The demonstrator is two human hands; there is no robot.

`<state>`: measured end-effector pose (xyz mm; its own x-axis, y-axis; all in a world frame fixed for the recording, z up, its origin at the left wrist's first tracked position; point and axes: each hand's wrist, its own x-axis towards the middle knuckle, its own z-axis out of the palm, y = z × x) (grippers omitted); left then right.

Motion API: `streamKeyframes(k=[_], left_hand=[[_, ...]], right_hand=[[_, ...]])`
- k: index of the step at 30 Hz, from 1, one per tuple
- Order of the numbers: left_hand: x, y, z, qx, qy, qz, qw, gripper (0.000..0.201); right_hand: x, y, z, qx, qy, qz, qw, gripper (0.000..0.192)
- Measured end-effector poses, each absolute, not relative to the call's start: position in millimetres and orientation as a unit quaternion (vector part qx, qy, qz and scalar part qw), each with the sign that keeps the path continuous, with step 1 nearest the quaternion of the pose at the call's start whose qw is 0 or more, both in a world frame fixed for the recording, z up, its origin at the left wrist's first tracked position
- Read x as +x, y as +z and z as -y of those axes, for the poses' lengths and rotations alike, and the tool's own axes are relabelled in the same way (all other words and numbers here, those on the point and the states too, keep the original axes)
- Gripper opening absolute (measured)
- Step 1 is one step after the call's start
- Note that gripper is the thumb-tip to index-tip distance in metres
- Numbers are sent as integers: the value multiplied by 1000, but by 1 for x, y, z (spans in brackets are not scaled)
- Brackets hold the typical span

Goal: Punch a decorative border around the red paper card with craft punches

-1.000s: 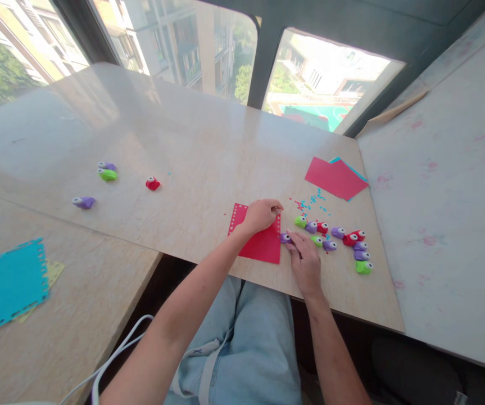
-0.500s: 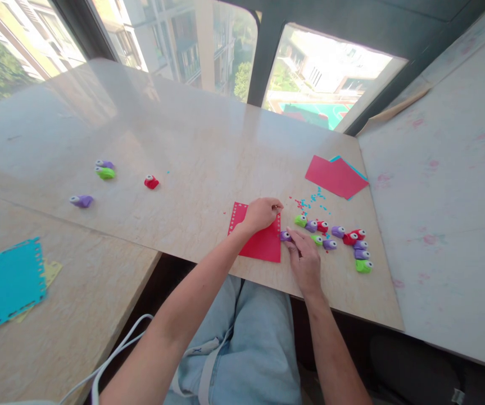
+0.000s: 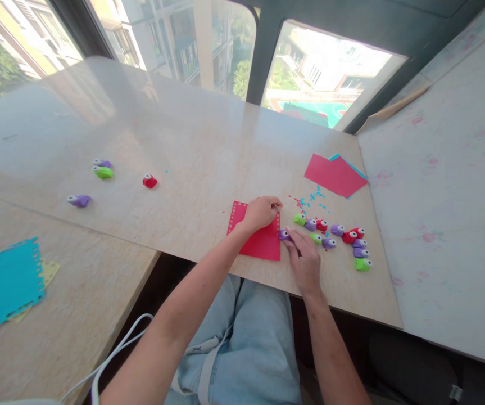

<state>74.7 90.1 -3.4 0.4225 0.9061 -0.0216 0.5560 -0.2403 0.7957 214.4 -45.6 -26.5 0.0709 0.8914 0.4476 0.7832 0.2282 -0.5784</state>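
Left hand [image 3: 261,212] rests curled on the far edge of the red punched sheet [image 3: 259,239], pinning it to the table [image 3: 191,152]. Right hand [image 3: 305,259] pinches a small purple punch [image 3: 284,234] at the sheet's right edge, fingers closed on it. More purple, red and green punches [image 3: 339,239] lie just right, with confetti [image 3: 312,199] beyond them.

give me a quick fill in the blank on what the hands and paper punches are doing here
1. The left hand presses on a ____ sheet with holes along its edges.
2. The right hand touches a ____ punch at the sheet's right edge.
3. The sheet at far left is ____.

Missing words: red; purple; blue
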Motion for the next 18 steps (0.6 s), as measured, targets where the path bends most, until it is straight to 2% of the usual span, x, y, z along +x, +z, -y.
streamKeyframes(k=[18], left_hand=[[77, 1, -88, 753, 215, -499, 371, 27]], right_hand=[[213, -26, 44, -605, 58, 692, 390, 34]])
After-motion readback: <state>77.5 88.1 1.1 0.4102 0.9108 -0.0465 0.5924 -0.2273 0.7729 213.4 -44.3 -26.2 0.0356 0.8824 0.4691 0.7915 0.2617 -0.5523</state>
